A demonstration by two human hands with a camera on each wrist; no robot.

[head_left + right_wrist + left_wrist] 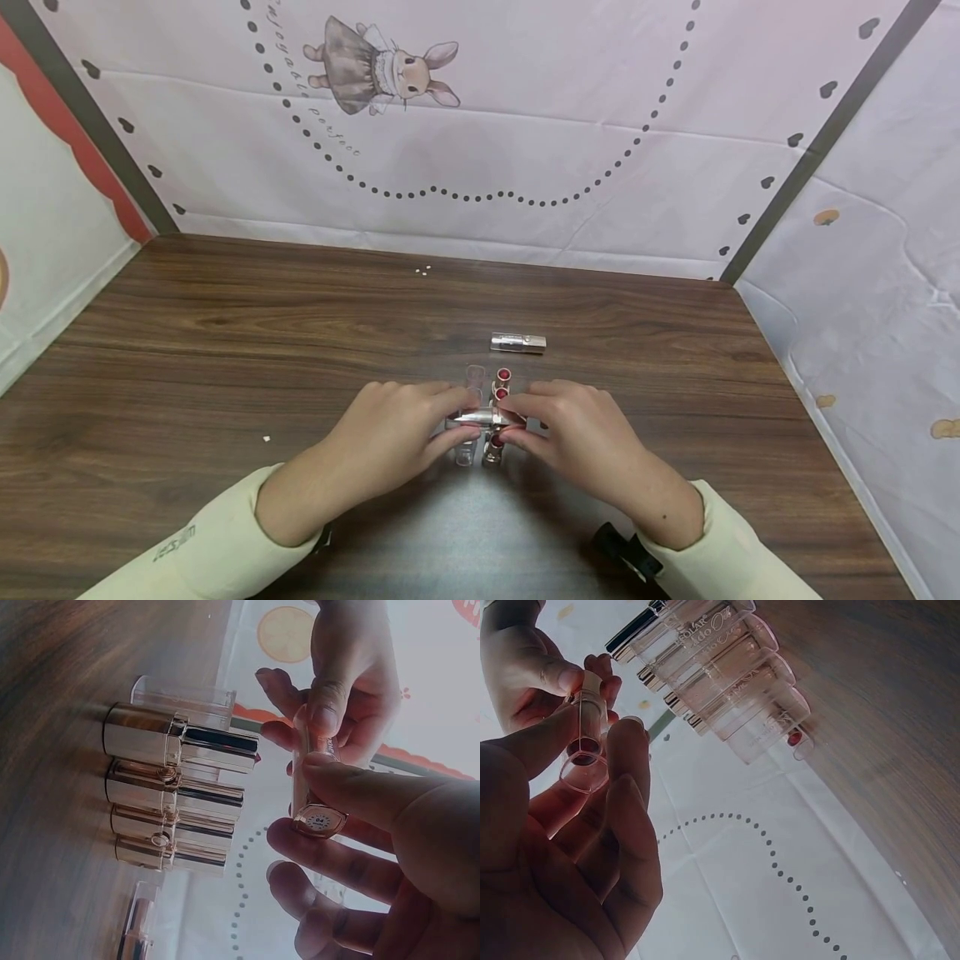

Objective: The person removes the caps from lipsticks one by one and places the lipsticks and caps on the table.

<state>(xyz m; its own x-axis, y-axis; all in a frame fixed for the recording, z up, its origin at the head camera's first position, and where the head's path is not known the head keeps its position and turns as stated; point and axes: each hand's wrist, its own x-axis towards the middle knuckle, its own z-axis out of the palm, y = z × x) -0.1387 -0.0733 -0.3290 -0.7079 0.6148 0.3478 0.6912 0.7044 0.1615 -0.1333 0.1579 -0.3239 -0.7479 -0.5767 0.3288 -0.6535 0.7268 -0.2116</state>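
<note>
Both hands hold one lipstick [480,419] lengthwise between them, over the row of tubes. My left hand [393,425] pinches its clear cap end [583,776] between thumb and fingers. On the gold base, with a round label on its end [322,821], my right hand [588,425] keeps a thumb-and-finger grip. Underneath stand several uncapped gold lipstick tubes [142,735] in a row, red tips [503,375] up. Beside them, to the left, runs a row of clear caps [742,690]. The hands partly cover both rows in the head view.
Behind the rows a capped lipstick [518,342] lies on its side on the brown wooden table [225,333]. Small white bits [423,270] lie near the back edge, and another white bit [266,438] at the left. Printed cloth walls [525,150] enclose the back and sides.
</note>
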